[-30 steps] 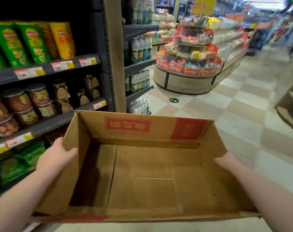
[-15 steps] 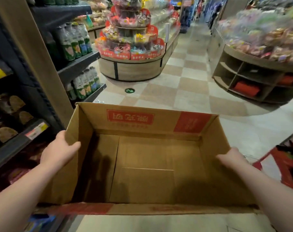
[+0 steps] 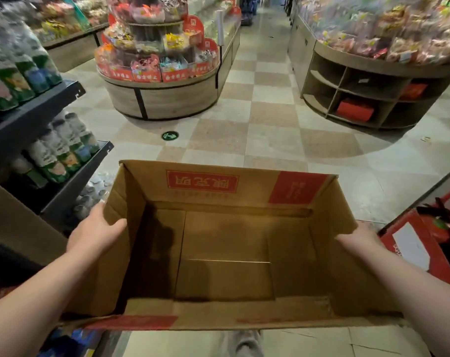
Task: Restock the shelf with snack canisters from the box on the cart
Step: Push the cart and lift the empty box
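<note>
Gripping walls of empty box (image 3: pixel 218 253) with left hand (image 3: pixel 95 235) and right hand (image 3: pixel 360 237); bottle shelf (image 3: pixel 38 113) close left, round display (image 3: pixel 167 99) ahead.

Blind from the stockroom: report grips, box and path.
Both holding: left grip on the left wall, right grip on the right wall. Empty box, held level. Nearby: red crate close right, display stand ahead-left.

A single wide-angle view is taken from the head, directed forward and down. The open brown cardboard box (image 3: pixel 224 238) is seen from close above; the checkered tile floor (image 3: pixel 270 124) is seen farther ahead.
</note>
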The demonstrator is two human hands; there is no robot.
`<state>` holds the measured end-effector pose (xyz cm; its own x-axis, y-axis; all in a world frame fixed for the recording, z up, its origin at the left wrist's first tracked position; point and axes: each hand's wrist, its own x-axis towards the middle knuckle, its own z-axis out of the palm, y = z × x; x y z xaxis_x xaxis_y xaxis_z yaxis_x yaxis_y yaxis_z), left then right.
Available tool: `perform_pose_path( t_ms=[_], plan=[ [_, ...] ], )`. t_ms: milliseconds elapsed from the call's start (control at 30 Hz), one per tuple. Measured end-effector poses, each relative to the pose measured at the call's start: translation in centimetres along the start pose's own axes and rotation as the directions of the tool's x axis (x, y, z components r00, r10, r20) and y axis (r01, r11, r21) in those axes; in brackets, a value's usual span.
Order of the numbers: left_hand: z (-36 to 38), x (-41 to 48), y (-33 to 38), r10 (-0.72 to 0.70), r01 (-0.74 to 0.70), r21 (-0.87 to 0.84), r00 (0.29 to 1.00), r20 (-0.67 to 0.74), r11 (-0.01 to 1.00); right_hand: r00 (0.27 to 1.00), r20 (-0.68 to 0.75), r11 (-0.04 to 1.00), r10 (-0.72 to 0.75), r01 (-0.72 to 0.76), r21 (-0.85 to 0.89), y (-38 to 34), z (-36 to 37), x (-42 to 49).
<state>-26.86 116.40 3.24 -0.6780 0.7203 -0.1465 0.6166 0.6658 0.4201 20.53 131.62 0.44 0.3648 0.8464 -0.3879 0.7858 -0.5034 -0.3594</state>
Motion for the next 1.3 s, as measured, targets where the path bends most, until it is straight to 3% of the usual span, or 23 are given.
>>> perform_pose_path(
  t_ms=[333, 633, 1033, 1300],
  plan=[
    [6.8, 12.4, 9.7, -0.093, 0.098, -0.038, 0.989, 0.114, 0.994, 0.995, 0.064, 0.995, 0.083, -0.086, 0.043, -6.6, 0.9, 13.2],
    [12.8, 20.9, 13.0, -0.174, 0.182, -0.011, 0.955, 0.242, 0.983, 0.981, 0.110, 0.986, 0.162, -0.166, 0.031, -9.2, 3.8, 22.1],
    [27.4, 32.6, 13.4, -0.194, 0.202, 0.021, 0.904, 0.381, 0.979, 0.911, 0.131, 0.910, 0.390, -0.403, 0.097, -7.0, 14.4, 30.2],
    [39.9, 38.3, 8.6, -0.313, 0.333, 0.024, 0.858, 0.408, 0.943, 0.878, 0.153, 0.876, 0.454, -0.471, 0.106, -3.8, 25.5, 37.3]
  ],
)
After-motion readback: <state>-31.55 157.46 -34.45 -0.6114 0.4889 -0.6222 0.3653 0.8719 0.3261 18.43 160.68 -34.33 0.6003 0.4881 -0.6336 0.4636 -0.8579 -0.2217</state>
